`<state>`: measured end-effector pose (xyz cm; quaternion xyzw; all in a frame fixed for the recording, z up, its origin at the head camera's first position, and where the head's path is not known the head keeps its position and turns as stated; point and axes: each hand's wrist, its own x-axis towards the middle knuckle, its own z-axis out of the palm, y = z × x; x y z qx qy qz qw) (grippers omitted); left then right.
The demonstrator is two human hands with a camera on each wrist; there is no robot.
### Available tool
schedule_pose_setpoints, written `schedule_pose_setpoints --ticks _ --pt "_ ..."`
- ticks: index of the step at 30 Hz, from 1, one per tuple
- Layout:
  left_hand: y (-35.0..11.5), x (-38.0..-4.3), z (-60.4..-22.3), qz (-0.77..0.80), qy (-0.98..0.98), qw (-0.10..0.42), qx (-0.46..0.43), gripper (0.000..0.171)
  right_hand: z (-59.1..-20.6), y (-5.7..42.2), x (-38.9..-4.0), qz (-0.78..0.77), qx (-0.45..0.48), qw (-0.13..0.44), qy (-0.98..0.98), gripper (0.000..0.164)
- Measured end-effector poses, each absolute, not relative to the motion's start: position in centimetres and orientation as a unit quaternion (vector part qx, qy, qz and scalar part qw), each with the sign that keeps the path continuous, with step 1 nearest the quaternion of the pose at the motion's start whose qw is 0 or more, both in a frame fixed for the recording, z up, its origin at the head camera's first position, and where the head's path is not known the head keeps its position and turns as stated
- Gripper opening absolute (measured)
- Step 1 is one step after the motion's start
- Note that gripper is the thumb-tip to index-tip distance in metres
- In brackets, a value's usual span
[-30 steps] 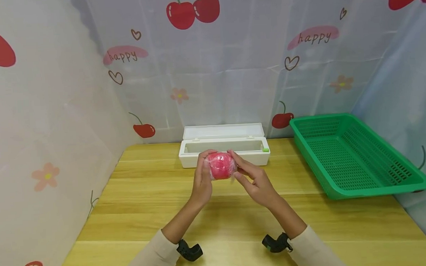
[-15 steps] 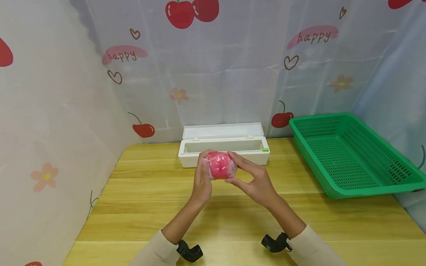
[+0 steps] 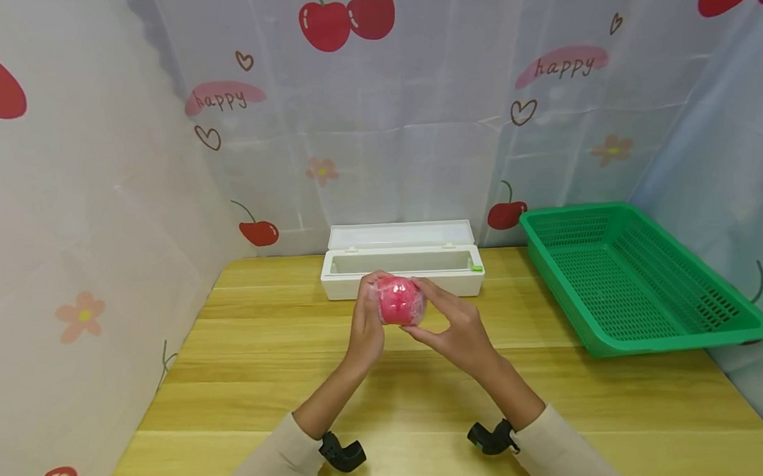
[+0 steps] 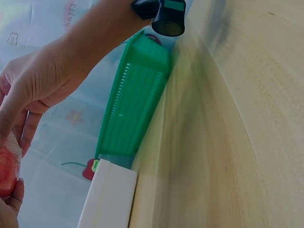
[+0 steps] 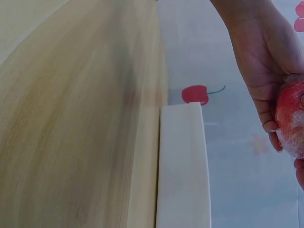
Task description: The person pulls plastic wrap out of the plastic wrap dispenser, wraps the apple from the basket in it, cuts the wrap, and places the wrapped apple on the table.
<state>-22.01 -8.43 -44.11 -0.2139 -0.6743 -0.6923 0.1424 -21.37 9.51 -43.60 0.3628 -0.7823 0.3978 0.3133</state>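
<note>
A red, round apple [image 3: 400,301] wrapped in clear cling film is held between both hands above the table, in front of a long white box [image 3: 403,285]. My left hand [image 3: 366,327] grips its left side, fingers curled round the far side; the right wrist view shows this palm against the apple [image 5: 290,116]. On the other side my right hand [image 3: 459,334] pinches it, fingers at the top and thumb at the lower edge. Film bunches in wrinkles at the apple's sides. In the left wrist view the apple [image 4: 7,171] is partly cut off by the frame edge.
The white box's lid [image 3: 400,234] is raised, and a green slider [image 3: 476,268] sits at its right end. A green perforated basket [image 3: 606,327] stands at the right on the wooden table [image 3: 266,385]. Cherry-print curtains [image 3: 416,151] enclose the back and sides.
My right thumb has moved from the apple's right side to beneath its lower edge. The apple has turned slightly between my hands and, with them, sits slightly lower in view.
</note>
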Motion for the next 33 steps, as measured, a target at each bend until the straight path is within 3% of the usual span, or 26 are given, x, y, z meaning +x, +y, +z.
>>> schedule_pose_setpoints --ticks 7,16,33 --pt "-8.54 -22.32 -44.45 -0.699 -0.663 0.141 -0.228 0.036 -43.73 9.51 -21.52 0.392 0.360 0.318 -0.785 0.090" --pt "-8.80 -22.68 -44.66 -0.698 -0.664 0.144 -0.224 0.042 -43.86 10.03 -21.96 0.430 0.379 0.267 -0.775 0.092" --pt "-8.35 -22.34 -45.02 -0.687 -0.679 0.139 -0.217 0.043 -43.70 9.90 -21.79 0.427 0.349 0.277 -0.787 0.089"
